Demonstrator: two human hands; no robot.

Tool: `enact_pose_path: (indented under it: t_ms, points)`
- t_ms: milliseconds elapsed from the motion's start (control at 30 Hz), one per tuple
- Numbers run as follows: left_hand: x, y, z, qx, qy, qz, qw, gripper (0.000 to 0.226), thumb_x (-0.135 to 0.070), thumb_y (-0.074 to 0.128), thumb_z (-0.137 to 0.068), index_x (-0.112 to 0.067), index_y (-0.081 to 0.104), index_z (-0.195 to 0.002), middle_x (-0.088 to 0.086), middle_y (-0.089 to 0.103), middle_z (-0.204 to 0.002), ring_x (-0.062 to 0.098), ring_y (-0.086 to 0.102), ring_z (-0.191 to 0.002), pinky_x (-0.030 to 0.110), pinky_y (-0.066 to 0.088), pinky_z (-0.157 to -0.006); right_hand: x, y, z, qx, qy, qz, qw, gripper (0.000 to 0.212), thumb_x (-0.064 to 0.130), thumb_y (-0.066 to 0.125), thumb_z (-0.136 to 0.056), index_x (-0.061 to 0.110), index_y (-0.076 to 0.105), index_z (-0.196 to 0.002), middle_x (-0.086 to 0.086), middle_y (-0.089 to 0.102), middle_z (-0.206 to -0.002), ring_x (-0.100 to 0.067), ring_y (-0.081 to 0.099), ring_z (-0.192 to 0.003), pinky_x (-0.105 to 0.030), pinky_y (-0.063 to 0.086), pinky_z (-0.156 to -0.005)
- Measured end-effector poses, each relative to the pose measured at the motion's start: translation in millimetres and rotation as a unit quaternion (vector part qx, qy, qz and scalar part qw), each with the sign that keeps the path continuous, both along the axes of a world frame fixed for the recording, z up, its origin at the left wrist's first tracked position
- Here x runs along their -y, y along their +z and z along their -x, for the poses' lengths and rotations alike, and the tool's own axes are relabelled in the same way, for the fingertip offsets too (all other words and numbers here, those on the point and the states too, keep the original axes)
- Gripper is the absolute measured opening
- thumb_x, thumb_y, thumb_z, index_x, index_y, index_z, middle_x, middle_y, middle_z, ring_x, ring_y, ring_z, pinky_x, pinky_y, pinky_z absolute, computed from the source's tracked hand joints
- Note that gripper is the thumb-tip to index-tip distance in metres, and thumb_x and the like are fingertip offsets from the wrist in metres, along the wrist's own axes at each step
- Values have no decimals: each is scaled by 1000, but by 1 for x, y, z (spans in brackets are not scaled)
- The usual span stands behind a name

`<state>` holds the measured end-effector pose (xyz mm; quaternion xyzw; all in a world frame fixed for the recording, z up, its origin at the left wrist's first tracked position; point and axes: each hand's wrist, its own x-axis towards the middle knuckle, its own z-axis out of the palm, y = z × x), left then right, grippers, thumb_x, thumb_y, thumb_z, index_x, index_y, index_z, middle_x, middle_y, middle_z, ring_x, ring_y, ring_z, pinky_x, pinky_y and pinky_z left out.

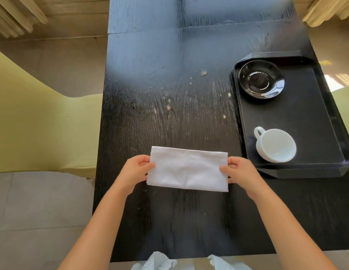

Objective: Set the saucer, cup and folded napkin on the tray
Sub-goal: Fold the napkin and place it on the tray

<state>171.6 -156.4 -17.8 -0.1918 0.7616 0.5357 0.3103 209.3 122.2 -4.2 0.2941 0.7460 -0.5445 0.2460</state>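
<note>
A white napkin [187,169], folded into a long rectangle, is held over the dark table. My left hand [133,171] pinches its left end and my right hand [241,171] pinches its right end. To the right lies a black tray [298,114]. A glossy black saucer [261,79] sits in the tray's far corner. A white cup [275,144] stands in the tray's near part, handle pointing to the far left, apart from the saucer.
The black wooden table [169,84] has scuffs and crumbs in its middle. A pale green chair [33,117] stands at the left edge. Light blue cloth [160,263] shows at the table's near edge. The tray reaches the table's right edge.
</note>
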Motion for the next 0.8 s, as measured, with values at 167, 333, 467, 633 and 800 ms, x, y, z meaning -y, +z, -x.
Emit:
enact_pose_path:
  t_ms: [167, 333, 467, 633, 800]
  points:
    - [3, 29, 16, -6, -19, -38, 999, 15, -12, 61, -87, -16, 64, -102, 2, 67, -102, 16, 65, -96, 28, 56, -73, -17, 38, 5, -38, -15, 35, 999, 5, 4, 64, -83, 6, 65, -87, -7, 71, -87, -15, 69, -76, -19, 55, -52]
    - [-20, 53, 34, -33, -37, -25, 998, 10, -13, 62, -87, -18, 65, -95, 2, 68, -101, 15, 66, -93, 23, 56, -67, -34, 68, 4, -72, -60, 34, 995, 10, 3, 64, -83, -4, 64, -90, -8, 70, -83, -14, 67, -69, -16, 52, -49]
    - [-50, 72, 48, -49, -52, -23, 997, 10, -9, 64, -85, -16, 62, -93, 4, 67, -98, 19, 66, -93, 25, 56, -67, -56, 87, 1, -89, -92, 32, 991, 10, 1, 62, -84, -1, 63, -93, -10, 68, -84, -17, 65, -68, -17, 53, -48]
    - [-106, 92, 64, -74, -58, -8, 996, 17, -6, 63, -84, -14, 48, -86, 10, 67, -97, 24, 66, -90, 33, 57, -65, -102, 105, -4, -121, -117, -11, 986, 26, 4, 58, -85, 17, 44, -102, -8, 66, -90, -20, 67, -76, -20, 51, -49]
    - [-186, 108, 86, -124, -147, 0, 981, 8, -6, 59, -87, -12, 55, -82, 5, 69, -90, 20, 66, -83, 36, 58, -70, -165, 103, -9, -155, -135, -60, 977, 17, 1, 55, -86, 12, 48, -76, -17, 68, -85, -24, 65, -71, -31, 54, -55]
